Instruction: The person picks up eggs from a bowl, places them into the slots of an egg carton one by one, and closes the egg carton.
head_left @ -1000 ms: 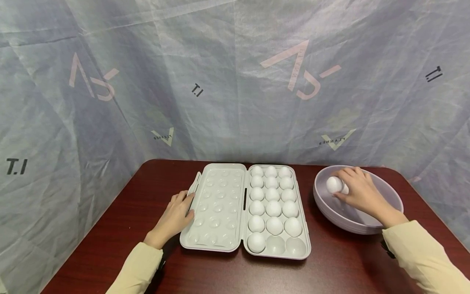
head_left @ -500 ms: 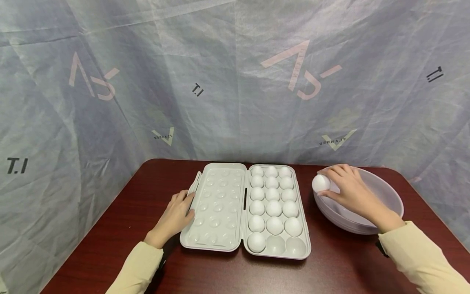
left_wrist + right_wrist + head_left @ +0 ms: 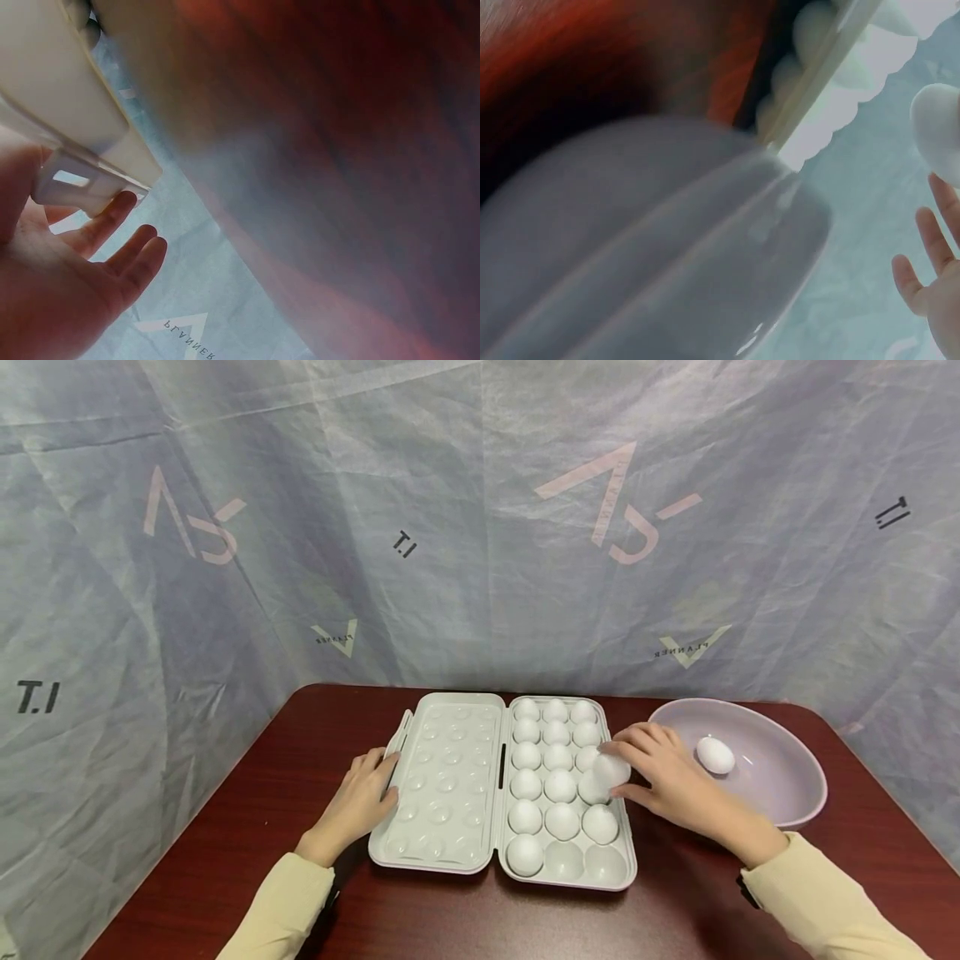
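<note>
An open grey egg tray (image 3: 442, 852) lies on the dark red table, its lid flat to the left. Several white eggs (image 3: 558, 785) fill the right half; two front cups (image 3: 585, 862) are bare. My right hand (image 3: 660, 772) holds a white egg (image 3: 611, 768) in its fingertips just above the tray's right column. In the right wrist view that egg (image 3: 937, 124) shows at the top right beside the fingers (image 3: 930, 247). My left hand (image 3: 360, 793) rests with relaxed fingers against the lid's left edge, by its latch (image 3: 75, 180).
A pale lilac bowl (image 3: 787, 802) stands right of the tray with one white egg (image 3: 715, 754) in it. The bowl's wall (image 3: 667, 255) fills the right wrist view. A wrinkled printed sheet hangs behind the table (image 3: 300, 735), whose back corners are rounded.
My right hand lifted an egg out of the bowl and carried it left, over the tray's right column. One egg now shows in the bowl. The left hand stayed put.
</note>
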### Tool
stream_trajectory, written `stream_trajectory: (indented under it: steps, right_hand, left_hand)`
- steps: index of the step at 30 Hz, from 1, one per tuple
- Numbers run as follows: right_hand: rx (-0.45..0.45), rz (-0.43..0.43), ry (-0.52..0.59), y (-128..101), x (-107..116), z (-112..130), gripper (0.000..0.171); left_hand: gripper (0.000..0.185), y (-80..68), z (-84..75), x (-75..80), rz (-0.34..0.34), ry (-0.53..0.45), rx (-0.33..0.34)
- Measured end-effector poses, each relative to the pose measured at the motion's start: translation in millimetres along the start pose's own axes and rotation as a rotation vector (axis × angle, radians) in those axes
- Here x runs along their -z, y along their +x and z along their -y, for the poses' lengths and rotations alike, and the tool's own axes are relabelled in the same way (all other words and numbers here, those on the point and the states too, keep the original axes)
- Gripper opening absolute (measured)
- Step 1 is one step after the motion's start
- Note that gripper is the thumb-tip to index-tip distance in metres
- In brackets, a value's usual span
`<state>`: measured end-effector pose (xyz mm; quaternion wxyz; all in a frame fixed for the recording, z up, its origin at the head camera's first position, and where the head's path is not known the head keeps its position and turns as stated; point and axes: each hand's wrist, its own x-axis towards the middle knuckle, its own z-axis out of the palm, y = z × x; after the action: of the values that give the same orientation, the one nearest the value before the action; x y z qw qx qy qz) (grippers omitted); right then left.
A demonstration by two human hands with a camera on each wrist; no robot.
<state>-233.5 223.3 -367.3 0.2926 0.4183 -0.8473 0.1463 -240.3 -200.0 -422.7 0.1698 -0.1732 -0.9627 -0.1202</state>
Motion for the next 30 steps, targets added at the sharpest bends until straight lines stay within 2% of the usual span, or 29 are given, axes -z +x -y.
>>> stream_trajectory:
  steps: [4, 16, 26, 30]
  right_hand:
    - [0.042, -0.001, 0.026, 1, -6, 11, 0.054]
    - [0.096, 0.085, 0.070, 0, -20, 38, 0.051]
    - [0.157, 0.129, 0.081, 0, -24, 52, 0.050]
    - [0.211, 0.123, 0.079, -1, -26, 55, 0.050]
  left_hand:
    - [0.048, 0.1, -0.2, -0.5, 0.003, 0.000, 0.003]
    - [0.048, 0.0, 0.5, -1.7, 0.004, -0.005, 0.006]
    - [0.048, 0.0, 0.5, -1.6, 0.010, -0.002, 0.013]
    - [0.048, 0.0, 0.6, -1.7, 0.010, 0.000, 0.014]
